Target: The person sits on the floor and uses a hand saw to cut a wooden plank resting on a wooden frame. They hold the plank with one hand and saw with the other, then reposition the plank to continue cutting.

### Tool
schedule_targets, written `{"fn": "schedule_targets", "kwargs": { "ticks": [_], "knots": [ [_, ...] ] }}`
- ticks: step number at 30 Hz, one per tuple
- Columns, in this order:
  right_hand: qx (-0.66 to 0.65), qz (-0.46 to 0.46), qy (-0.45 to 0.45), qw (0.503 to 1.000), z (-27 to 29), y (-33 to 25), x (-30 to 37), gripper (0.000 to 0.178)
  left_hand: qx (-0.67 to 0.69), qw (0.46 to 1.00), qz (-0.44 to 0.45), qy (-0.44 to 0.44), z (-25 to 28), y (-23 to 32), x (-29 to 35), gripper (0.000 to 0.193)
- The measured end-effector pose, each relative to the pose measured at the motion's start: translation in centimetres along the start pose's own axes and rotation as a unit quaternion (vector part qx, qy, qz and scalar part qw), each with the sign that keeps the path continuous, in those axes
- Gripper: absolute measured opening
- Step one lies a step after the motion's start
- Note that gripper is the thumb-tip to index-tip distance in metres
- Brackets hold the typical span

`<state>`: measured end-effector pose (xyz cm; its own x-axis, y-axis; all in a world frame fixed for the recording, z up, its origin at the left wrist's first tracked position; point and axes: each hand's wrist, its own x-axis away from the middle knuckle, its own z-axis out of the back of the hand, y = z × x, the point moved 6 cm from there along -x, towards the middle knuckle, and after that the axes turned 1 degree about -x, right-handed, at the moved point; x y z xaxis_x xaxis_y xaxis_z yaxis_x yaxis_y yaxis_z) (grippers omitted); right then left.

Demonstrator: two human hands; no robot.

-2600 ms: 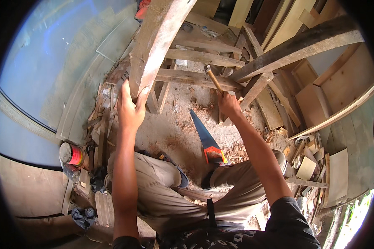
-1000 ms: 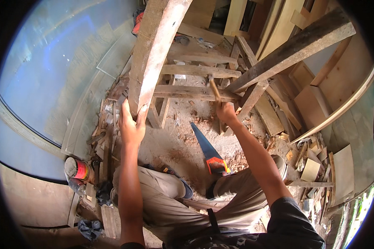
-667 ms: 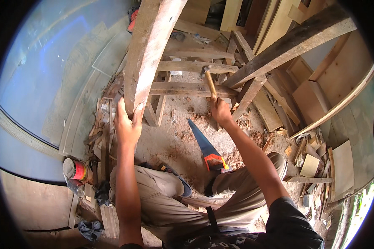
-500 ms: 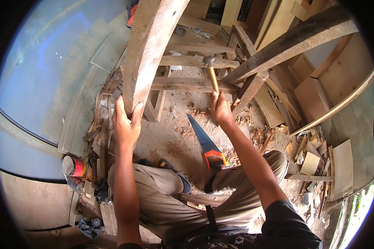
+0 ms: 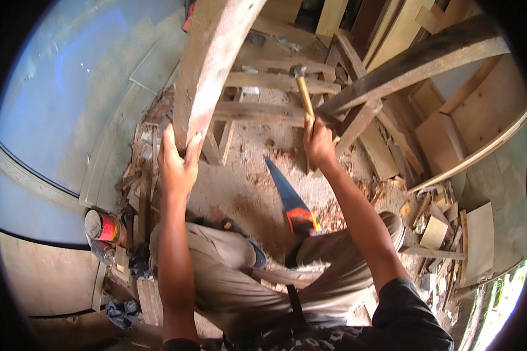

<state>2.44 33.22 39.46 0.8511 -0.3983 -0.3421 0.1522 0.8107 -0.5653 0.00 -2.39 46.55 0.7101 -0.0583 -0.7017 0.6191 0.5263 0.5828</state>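
Observation:
My left hand [image 5: 178, 161] grips the near end of a thick wooden beam [image 5: 208, 70], with the thumb on its right side and the fingers on its left. The beam slants up and away past the top of the view. In my right hand [image 5: 320, 142] is a hammer [image 5: 304, 93], held by its light wooden handle with the metal head pointing up and away. The hammer stands apart from the beam, in front of a wooden frame [image 5: 263, 111] of rails and legs. Between my feet and that frame a handsaw [image 5: 284, 187] with an orange and black handle lies on the floor.
A curved dark beam [image 5: 416, 67] reaches in from the right. Boards [image 5: 439, 123] lean along the right side, above a heap of wood scraps [image 5: 436, 225]. By my left knee lies a can [image 5: 101, 226] with a red label. Wood chips litter the dusty floor [image 5: 228, 187].
My right hand and the hammer have shifted slightly right and up. My left hand keeps its hold on the beam, whose near end sits a little higher in view.

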Motion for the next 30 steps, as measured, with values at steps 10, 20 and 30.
{"fn": "schedule_targets", "kwargs": {
  "ticks": [10,20,30],
  "knots": [
    [-0.069,0.008,0.04,0.997,-4.3,6.9,5.7,0.038,0.037,0.999,-0.002,0.008,-0.9,-0.3,-0.8,0.054],
    [-0.006,-0.059,-0.149,0.987,-8.5,16.9,20.5,0.054,-0.021,0.993,-0.04,-0.112,-10.4,1.8,-0.2,0.054],
    [0.071,-0.204,-0.159,0.963,-6.9,23.2,21.9,0.059,-0.106,0.959,-0.049,-0.258,-26.1,1.6,1.3,0.058]
  ]
}}
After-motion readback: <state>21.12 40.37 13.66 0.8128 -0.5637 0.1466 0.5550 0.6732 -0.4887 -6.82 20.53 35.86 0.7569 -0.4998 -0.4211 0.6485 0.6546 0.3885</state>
